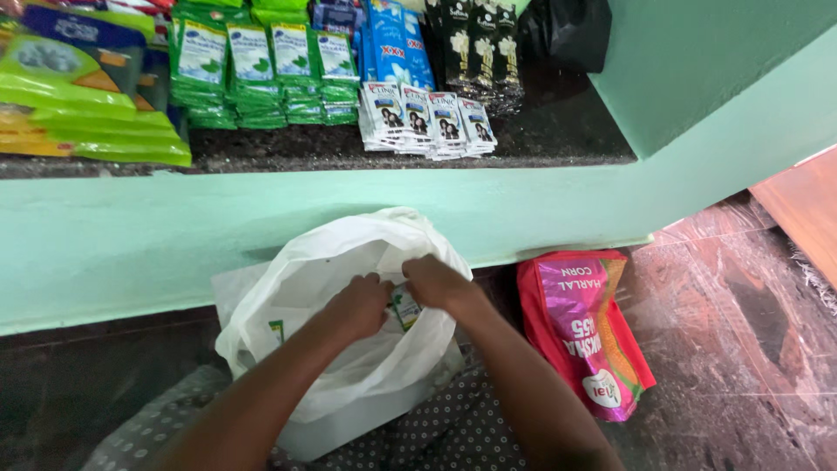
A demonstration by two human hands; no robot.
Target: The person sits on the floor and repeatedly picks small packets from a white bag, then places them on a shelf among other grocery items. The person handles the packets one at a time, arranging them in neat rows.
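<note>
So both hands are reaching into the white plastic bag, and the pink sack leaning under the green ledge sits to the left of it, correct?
Not quite. Both the left hand and right hand are in the white plastic bag, but the pink sack under the green ledge sits to the bag's right, as the head view shows.

My two bare arms, seen from above.

My left hand (356,305) and right hand (438,281) wear no rings, watch or gloves, and both forearms are uncovered, no sleeves reaching into view. Below them, near me, I wear a dark grey garment (453,432) patterned with small pale dots.
</note>
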